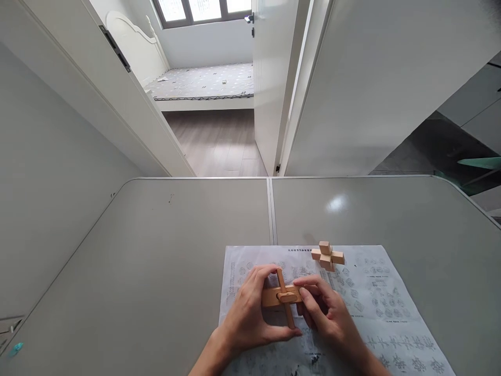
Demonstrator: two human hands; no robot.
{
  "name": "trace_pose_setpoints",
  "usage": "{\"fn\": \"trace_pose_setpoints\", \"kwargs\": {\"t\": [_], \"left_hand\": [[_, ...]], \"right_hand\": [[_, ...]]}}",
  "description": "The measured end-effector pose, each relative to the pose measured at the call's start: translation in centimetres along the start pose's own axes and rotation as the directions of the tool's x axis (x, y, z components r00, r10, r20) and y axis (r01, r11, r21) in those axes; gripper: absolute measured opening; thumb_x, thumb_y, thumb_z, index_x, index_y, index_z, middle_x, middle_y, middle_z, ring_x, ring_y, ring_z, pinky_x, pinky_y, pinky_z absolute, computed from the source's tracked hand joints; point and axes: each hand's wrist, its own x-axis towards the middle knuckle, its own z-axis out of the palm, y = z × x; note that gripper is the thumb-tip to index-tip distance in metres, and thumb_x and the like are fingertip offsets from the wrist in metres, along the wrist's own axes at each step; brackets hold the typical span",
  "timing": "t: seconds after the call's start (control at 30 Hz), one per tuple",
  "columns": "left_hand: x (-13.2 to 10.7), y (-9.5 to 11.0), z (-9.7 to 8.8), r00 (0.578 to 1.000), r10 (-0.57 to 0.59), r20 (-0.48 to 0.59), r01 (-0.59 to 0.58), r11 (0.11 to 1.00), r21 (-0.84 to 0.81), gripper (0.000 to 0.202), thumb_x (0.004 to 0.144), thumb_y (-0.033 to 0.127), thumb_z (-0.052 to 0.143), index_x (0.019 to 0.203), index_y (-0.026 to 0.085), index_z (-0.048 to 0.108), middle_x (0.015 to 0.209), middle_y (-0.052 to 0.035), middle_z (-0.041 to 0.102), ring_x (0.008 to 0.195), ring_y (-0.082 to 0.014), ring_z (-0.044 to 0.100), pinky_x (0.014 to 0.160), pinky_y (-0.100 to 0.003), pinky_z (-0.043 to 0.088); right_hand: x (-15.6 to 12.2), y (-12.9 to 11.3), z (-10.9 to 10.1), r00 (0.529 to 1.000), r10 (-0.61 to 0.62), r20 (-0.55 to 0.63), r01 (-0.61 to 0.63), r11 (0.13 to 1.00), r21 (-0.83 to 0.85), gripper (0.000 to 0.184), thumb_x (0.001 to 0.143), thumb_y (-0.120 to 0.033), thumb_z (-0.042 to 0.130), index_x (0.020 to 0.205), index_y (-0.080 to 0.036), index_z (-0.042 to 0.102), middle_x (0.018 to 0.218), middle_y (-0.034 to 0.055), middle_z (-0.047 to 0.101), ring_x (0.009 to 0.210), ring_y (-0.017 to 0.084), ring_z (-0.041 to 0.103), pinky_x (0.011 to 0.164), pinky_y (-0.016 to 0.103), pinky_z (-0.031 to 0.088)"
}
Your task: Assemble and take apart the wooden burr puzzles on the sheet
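A wooden interlocking puzzle (287, 297) of crossed light-brown bars is held between both hands, above a printed sheet. My left hand (250, 308) grips the upright bar, index finger at its top and thumb at its lower end. My right hand (323, 308) pinches the right end of the crosswise bar between thumb and fingers. The left end of that bar reaches toward my left palm. Just beyond my right hand, a second wooden burr puzzle (327, 257), shaped like a cross of square sticks, rests on the sheet.
The large printed sheet (391, 313) with small line drawings lies on a grey folding table (176, 250) with a seam down its middle. Past the table's far edge, an open white door (274, 73) leads to a room with a bed (203, 81). A wall stands at the left.
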Motion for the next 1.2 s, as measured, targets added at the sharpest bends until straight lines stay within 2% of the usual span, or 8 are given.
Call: {"fn": "trace_pose_setpoints", "kwargs": {"t": [0.1,0.2,0.4,0.5,0.7,0.97,1.2], "left_hand": [[0.1,0.2,0.0,1.000,-0.011,-0.011,0.011,1.000,0.018,0.093,0.061,0.038,0.102,0.139,0.027,0.052,0.135,-0.0102,0.066,0.124,-0.0320,0.065,0.107,-0.044,0.056],[0.0,0.0,0.2,1.000,-0.011,-0.006,0.011,0.999,0.053,0.096,0.063,0.040,0.102,0.142,0.027,0.051,0.139,-0.0115,0.064,0.129,-0.0341,0.062,0.111,-0.047,0.054],[-0.2,-0.4,0.7,0.998,0.019,0.063,-0.029,0.986,0.162,0.109,0.072,0.040,0.098,0.160,0.028,0.035,0.154,-0.0147,0.057,0.142,-0.0378,0.054,0.120,-0.056,0.046],[-0.1,-0.4,0.7,0.998,0.043,0.052,-0.050,0.987,0.155,0.108,0.074,0.034,0.097,0.161,0.032,0.033,0.158,-0.0130,0.054,0.144,-0.0360,0.053,0.120,-0.054,0.047],[0.0,0.0,0.2,0.995,0.096,-0.023,-0.091,0.986,0.138,0.098,0.071,0.027,0.096,0.153,0.034,0.042,0.151,-0.0086,0.061,0.137,-0.0319,0.059,0.115,-0.049,0.053],[0.0,0.1,0.1,0.995,0.088,-0.040,-0.081,0.987,0.142,0.098,0.072,0.026,0.095,0.153,0.032,0.041,0.150,-0.0101,0.061,0.135,-0.0312,0.062,0.114,-0.048,0.054],[0.2,0.2,0.1,0.996,0.079,-0.035,-0.072,0.983,0.171,0.094,0.071,0.024,0.093,0.150,0.029,0.042,0.146,-0.0118,0.061,0.128,-0.0316,0.064,0.110,-0.049,0.057]], "right_hand": [[0.2,-0.2,0.0,1.000,0.008,-0.019,-0.008,1.000,-0.010,0.039,0.103,-0.060,0.064,0.105,-0.021,0.069,0.066,-0.0015,0.064,0.050,0.013,0.054,0.049,0.024,0.045],[0.4,-0.8,-0.1,1.000,0.010,-0.004,-0.011,1.000,-0.025,0.041,0.101,-0.062,0.066,0.102,-0.021,0.068,0.067,-0.0015,0.064,0.051,0.013,0.056,0.050,0.024,0.046],[0.9,-1.6,-0.4,1.000,0.011,0.023,-0.011,1.000,-0.001,0.045,0.100,-0.066,0.067,0.096,-0.021,0.063,0.064,-0.0031,0.062,0.049,0.011,0.053,0.048,0.023,0.043],[1.0,-1.9,-0.4,0.998,0.017,0.054,-0.019,1.000,0.023,0.047,0.099,-0.067,0.066,0.096,-0.021,0.061,0.064,-0.0034,0.061,0.048,0.011,0.052,0.047,0.023,0.043],[1.1,-2.1,-0.3,0.998,0.007,0.063,-0.009,1.000,0.030,0.046,0.100,-0.066,0.065,0.094,-0.021,0.061,0.066,-0.0030,0.062,0.050,0.011,0.052,0.048,0.024,0.042],[1.1,-1.7,-0.4,0.998,0.023,0.057,-0.024,1.000,0.020,0.043,0.102,-0.064,0.064,0.099,-0.021,0.062,0.072,-0.0012,0.066,0.053,0.012,0.055,0.051,0.025,0.045],[1.4,-2.2,-0.5,0.996,0.034,0.080,-0.029,0.998,-0.063,0.046,0.102,-0.066,0.061,0.097,-0.021,0.063,0.070,-0.0003,0.067,0.053,0.013,0.058,0.052,0.026,0.046]]}}
